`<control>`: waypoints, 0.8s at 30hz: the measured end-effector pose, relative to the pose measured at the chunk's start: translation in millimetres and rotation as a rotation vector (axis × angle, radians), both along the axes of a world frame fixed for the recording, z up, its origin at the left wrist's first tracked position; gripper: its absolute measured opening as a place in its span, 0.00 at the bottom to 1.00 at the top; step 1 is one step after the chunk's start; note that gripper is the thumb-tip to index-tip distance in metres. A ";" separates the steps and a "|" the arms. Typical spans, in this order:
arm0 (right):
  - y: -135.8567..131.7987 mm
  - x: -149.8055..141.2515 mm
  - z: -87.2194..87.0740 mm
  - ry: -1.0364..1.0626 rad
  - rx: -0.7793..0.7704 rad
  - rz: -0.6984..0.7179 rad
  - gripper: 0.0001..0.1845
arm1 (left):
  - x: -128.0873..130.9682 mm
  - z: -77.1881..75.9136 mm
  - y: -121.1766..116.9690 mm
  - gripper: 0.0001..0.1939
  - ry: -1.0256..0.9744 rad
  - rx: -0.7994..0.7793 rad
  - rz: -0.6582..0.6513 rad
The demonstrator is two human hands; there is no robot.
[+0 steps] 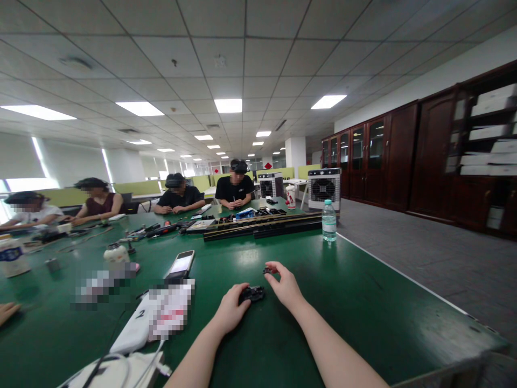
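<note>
A small black device with an uneven, part-like surface (253,293) lies on the green table (347,312) in front of me. My left hand (233,308) grips its left end, thumb on the near side and fingers on the far side. Just to the right and a little above the table, my right hand (283,284) pinches a small dark piece (267,270) between thumb and fingertips. That piece is apart from the black device. Both are too small to tell their exact kind.
Left of my hands lie a phone (181,265), a white power bank marked 2 (135,323) and white cables (121,372). A water bottle (328,221) stands right of long black rails (283,225). Several people sit across the table; another person's hand (8,311) shows at far left.
</note>
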State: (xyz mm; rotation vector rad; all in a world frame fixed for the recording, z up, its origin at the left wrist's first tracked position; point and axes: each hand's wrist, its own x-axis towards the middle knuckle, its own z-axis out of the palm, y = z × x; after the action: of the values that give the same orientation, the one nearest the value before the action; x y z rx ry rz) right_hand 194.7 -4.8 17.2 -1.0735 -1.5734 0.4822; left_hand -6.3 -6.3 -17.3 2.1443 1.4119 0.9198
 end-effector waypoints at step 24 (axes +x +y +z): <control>2.8 1.2 -1.2 -0.004 0.013 -0.017 0.15 | 1.4 3.0 -2.6 0.21 -0.034 -0.005 0.011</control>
State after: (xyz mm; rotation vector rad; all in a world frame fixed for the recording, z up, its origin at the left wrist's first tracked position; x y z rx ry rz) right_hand 195.9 -2.0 16.0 -1.0782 -1.5675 0.4583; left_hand -4.9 -8.9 -14.3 2.1092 1.4100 0.9516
